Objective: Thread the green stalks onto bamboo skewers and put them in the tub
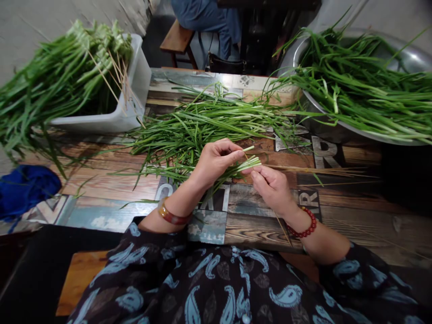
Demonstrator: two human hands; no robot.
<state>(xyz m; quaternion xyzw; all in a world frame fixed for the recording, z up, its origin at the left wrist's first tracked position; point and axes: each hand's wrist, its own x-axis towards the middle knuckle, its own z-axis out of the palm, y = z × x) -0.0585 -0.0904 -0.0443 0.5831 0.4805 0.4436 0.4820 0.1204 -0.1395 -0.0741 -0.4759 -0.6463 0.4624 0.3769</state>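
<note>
My left hand (216,159) pinches a green stalk whose pale cut end sticks out past the thumb. Close to its right, my right hand (272,184) is closed at the pale ends of a small bunch of green stalks (251,164). A thin brown skewer passes by my right hand, its lower end showing below the palm. Behind both hands a loose pile of green stalks (199,123) lies on the patterned wooden table (108,164). Several thin skewers (324,171) lie to the right of my right hand.
At the left, a white bin (140,72) holds leafy greens with skewers. A metal basin (299,56) of long greens stands at the right. Blue cloth (27,189) lies at the left edge. Beyond the table are a wooden stool (177,38) and a seated person's legs (216,22).
</note>
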